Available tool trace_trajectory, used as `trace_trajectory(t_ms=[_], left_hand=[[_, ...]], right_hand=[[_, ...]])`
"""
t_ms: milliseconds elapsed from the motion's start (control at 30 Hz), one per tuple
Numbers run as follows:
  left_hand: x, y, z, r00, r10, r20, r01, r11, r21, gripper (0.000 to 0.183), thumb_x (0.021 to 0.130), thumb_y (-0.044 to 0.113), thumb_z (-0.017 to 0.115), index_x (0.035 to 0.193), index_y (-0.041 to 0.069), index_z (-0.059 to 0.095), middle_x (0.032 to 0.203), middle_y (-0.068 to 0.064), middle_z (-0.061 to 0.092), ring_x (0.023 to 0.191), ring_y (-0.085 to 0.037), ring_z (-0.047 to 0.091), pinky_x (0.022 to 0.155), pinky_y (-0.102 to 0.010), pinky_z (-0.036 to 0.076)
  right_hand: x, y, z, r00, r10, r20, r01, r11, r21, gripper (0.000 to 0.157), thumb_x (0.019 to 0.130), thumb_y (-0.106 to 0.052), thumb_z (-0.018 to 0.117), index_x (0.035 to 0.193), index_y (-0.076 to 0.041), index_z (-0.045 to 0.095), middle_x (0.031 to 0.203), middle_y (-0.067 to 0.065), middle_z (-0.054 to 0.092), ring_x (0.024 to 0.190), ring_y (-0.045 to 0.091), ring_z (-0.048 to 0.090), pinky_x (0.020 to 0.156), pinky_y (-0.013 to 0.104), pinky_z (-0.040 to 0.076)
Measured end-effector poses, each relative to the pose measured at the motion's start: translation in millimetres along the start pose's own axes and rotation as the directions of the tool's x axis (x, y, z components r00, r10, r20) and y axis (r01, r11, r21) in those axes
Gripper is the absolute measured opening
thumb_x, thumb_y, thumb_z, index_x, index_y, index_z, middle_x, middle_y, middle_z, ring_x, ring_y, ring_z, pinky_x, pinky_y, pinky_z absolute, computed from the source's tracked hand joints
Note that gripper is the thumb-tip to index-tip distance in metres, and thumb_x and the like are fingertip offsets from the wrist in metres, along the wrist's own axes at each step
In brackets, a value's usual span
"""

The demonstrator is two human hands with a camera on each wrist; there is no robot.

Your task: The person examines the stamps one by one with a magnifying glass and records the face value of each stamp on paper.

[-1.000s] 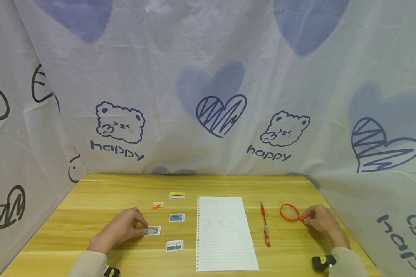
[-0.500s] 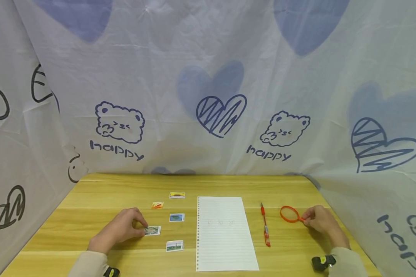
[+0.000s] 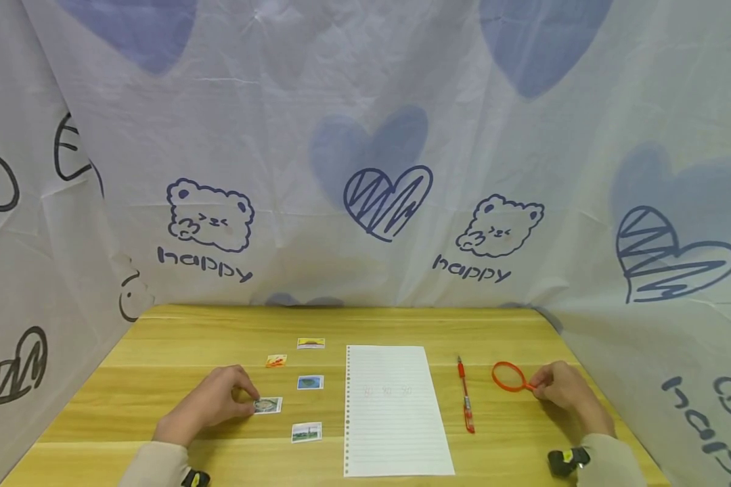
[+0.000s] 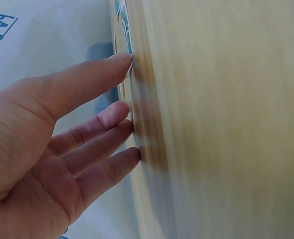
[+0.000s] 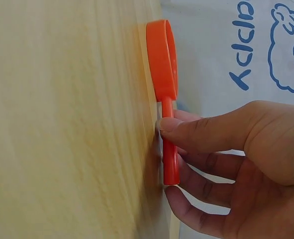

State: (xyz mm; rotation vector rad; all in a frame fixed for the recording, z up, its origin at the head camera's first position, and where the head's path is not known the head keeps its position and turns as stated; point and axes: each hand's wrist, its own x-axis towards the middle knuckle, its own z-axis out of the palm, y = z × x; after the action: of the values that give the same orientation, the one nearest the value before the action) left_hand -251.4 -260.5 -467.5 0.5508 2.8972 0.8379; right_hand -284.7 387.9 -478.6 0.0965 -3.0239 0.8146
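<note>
Near the left of the table, my left hand (image 3: 216,399) pinches the left edge of a green-and-white postage stamp (image 3: 269,405) between thumb and index finger. The left wrist view shows this stamp (image 4: 126,32) nearly edge-on, with the other fingertips down at the tabletop; the index finger is mostly hidden there. On the right, my right hand (image 3: 565,389) grips a red magnifying glass (image 3: 508,376) by its handle. In the right wrist view, thumb and fingers close around the handle (image 5: 170,159), and the round frame (image 5: 159,59) points away from the hand.
Around the left hand lie a yellow stamp (image 3: 311,343), an orange-red stamp (image 3: 277,361), a blue stamp (image 3: 311,383) and a landscape stamp (image 3: 306,432). A lined sheet (image 3: 396,433) with faint writing occupies the middle. Beside it lies a red pen (image 3: 466,396). Patterned cloth (image 3: 304,270) surrounds the table.
</note>
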Motion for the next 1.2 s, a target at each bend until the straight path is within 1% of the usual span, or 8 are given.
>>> trace_trajectory(t_ms=[267, 433, 533, 700, 800, 900, 1033, 1200], left_hand=[[-0.6, 1.7, -0.2, 1.000, -0.011, 0.008, 0.011, 1.000, -0.002, 0.015, 0.078, 0.013, 0.089, 0.091, 0.017, 0.081, 0.100, 0.003, 0.072, 0.098, -0.020, 0.066, 0.092, -0.048, 0.057], [1.8, 4.7, -0.2, 1.000, -0.024, -0.004, 0.024, 0.999, 0.024, 0.016, 0.081, 0.014, 0.087, 0.095, 0.013, 0.081, 0.101, 0.001, 0.073, 0.098, -0.019, 0.066, 0.089, -0.045, 0.057], [3.6, 10.8, -1.3, 0.999, -0.004, -0.039, 0.006, 0.999, 0.041, 0.017, 0.082, 0.014, 0.086, 0.098, 0.010, 0.080, 0.102, -0.001, 0.075, 0.100, -0.022, 0.069, 0.091, -0.047, 0.058], [7.3, 32.7, 0.5, 0.996, 0.072, -0.059, -0.070, 0.997, 0.032, 0.026, 0.085, 0.017, 0.083, 0.108, 0.005, 0.078, 0.112, -0.009, 0.075, 0.110, -0.034, 0.069, 0.100, -0.053, 0.055], [10.8, 46.8, 6.4, 0.990, 0.132, -0.044, -0.130, 0.991, 0.041, 0.034, 0.088, 0.020, 0.081, 0.117, 0.003, 0.075, 0.124, -0.016, 0.073, 0.121, -0.041, 0.065, 0.106, -0.058, 0.050], [15.2, 58.9, 14.8, 0.982, 0.190, -0.022, -0.188, 0.980, 0.061, 0.042, 0.091, 0.021, 0.079, 0.126, 0.001, 0.070, 0.131, -0.019, 0.069, 0.126, -0.042, 0.062, 0.107, -0.058, 0.048], [20.7, 72.7, 27.1, 0.968, 0.250, 0.025, -0.251, 0.964, 0.083, 0.051, 0.092, 0.023, 0.077, 0.136, 0.000, 0.063, 0.136, -0.018, 0.066, 0.125, -0.037, 0.063, 0.105, -0.055, 0.051], [26.2, 84.2, 41.2, 0.948, 0.310, 0.073, -0.317, 0.942, 0.108, 0.054, 0.093, 0.027, 0.077, 0.138, 0.002, 0.063, 0.137, -0.018, 0.066, 0.126, -0.035, 0.063, 0.106, -0.052, 0.052]], right_hand=[[1, -1, -3.6, 1.000, -0.010, -0.013, 0.010, 1.000, -0.008, 0.008, 0.078, -0.002, 0.079, 0.085, -0.002, 0.075, 0.080, 0.006, 0.074, 0.073, 0.013, 0.061, 0.066, 0.027, 0.048], [0, -15, -13.4, 0.998, -0.044, -0.055, 0.042, 0.999, -0.034, 0.012, 0.085, -0.011, 0.078, 0.093, -0.002, 0.076, 0.090, 0.011, 0.076, 0.079, 0.017, 0.068, 0.068, 0.030, 0.052], [1, -28, -15.9, 0.996, -0.071, -0.048, 0.070, 0.997, -0.014, 0.012, 0.086, -0.009, 0.075, 0.096, -0.002, 0.075, 0.092, 0.012, 0.076, 0.079, 0.017, 0.069, 0.067, 0.029, 0.053], [2, -50, -10.8, 0.989, -0.146, -0.020, 0.146, 0.989, 0.016, 0.009, 0.086, -0.004, 0.075, 0.095, -0.002, 0.075, 0.090, 0.010, 0.075, 0.079, 0.018, 0.067, 0.069, 0.030, 0.054], [4, -64, -3.9, 0.987, -0.160, 0.019, 0.159, 0.986, 0.047, 0.009, 0.088, -0.005, 0.076, 0.096, -0.003, 0.075, 0.091, 0.009, 0.074, 0.082, 0.018, 0.065, 0.070, 0.031, 0.054], [8, -74, 4.3, 0.984, -0.175, 0.041, 0.172, 0.983, 0.064, 0.009, 0.087, -0.003, 0.074, 0.097, -0.003, 0.075, 0.090, 0.008, 0.073, 0.082, 0.017, 0.063, 0.069, 0.029, 0.053], [16, -83, 16.2, 0.973, -0.224, 0.046, 0.223, 0.974, 0.038, 0.013, 0.085, 0.002, 0.073, 0.097, -0.002, 0.075, 0.087, 0.008, 0.073, 0.079, 0.016, 0.061, 0.069, 0.029, 0.051], [23, -90, 30.2, 0.969, -0.235, 0.076, 0.233, 0.972, 0.043, 0.014, 0.085, 0.004, 0.073, 0.097, -0.004, 0.075, 0.087, 0.010, 0.074, 0.079, 0.017, 0.064, 0.070, 0.032, 0.053]])
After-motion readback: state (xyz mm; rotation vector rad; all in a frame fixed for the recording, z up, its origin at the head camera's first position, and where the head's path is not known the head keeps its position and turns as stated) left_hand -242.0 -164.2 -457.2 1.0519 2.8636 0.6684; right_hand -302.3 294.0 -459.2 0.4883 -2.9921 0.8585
